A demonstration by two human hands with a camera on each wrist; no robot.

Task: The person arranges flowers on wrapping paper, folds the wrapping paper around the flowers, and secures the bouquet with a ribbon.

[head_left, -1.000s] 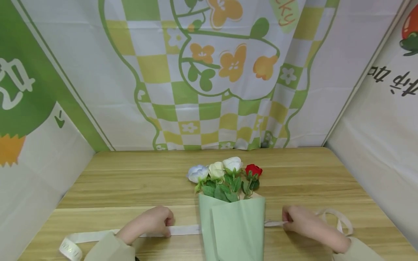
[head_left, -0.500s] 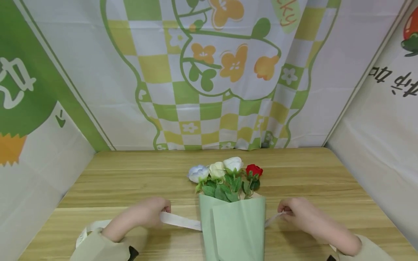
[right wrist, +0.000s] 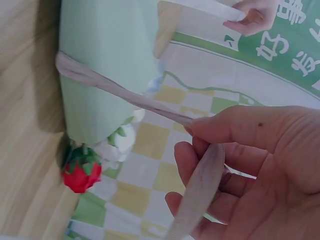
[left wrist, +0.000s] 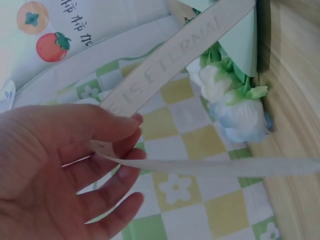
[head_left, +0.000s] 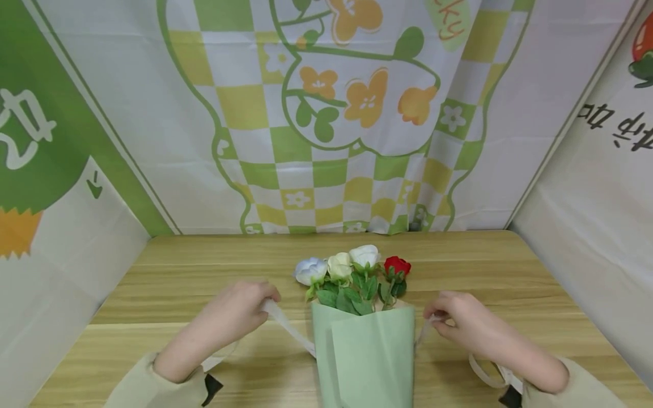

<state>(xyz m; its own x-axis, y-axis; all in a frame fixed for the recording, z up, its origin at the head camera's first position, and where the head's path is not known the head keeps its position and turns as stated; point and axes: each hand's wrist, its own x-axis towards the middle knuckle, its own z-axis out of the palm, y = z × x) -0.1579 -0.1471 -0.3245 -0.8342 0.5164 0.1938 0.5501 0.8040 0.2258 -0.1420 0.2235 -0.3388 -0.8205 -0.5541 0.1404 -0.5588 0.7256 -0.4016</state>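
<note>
A bouquet wrapped in pale green paper [head_left: 374, 357] lies on the table, its artificial flowers [head_left: 339, 266] pointing to the far side: blue, cream, white and red. A whitish ribbon [head_left: 291, 328] passes beneath the wrap and comes out on both sides. On the left, my left hand [head_left: 237, 309] pinches one stretch of ribbon between thumb and forefinger; printed letters show on it in the left wrist view [left wrist: 165, 60]. My right hand [head_left: 466, 320] pinches the other stretch, which rises from the paper's edge in the right wrist view [right wrist: 125, 95]. Both hands are raised above the table.
The wooden table [head_left: 204, 260] carries the bouquet. A loose ribbon tail [head_left: 482, 371] hangs below the right forearm, and more ribbon [head_left: 219, 358] trails behind the left forearm. Printed cloth [head_left: 331, 187] stands behind the table, with cloth walls at both sides.
Both hands have risen from near the tabletop and moved toward the far side, lifting the ribbon ends so they slant up from the bouquet. The right hand has also come slightly inward. The bouquet stays put.
</note>
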